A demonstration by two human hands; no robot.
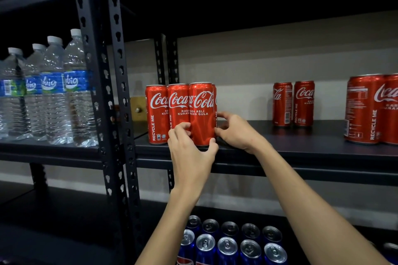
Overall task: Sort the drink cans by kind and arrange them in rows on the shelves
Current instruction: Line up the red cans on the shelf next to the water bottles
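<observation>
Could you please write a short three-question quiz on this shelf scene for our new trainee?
1. True or false: the blue cans stand on the same shelf as the red cans.
2. Which hand grips the front red can? A) left hand B) right hand C) neither
3. Fill in: left of the rack upright stand water ____.

Key
1. False: one shelf lower.
2. A; the right hand's fingers touch the cans' right side.
3. bottles

Both bare arms reach up and forward. The left hand (pixel 191 153) has its fingers curled and its thumb stuck out to the right. The right hand (pixel 235 130) sits just beside it, fingers bent, thumb pointing left.
</observation>
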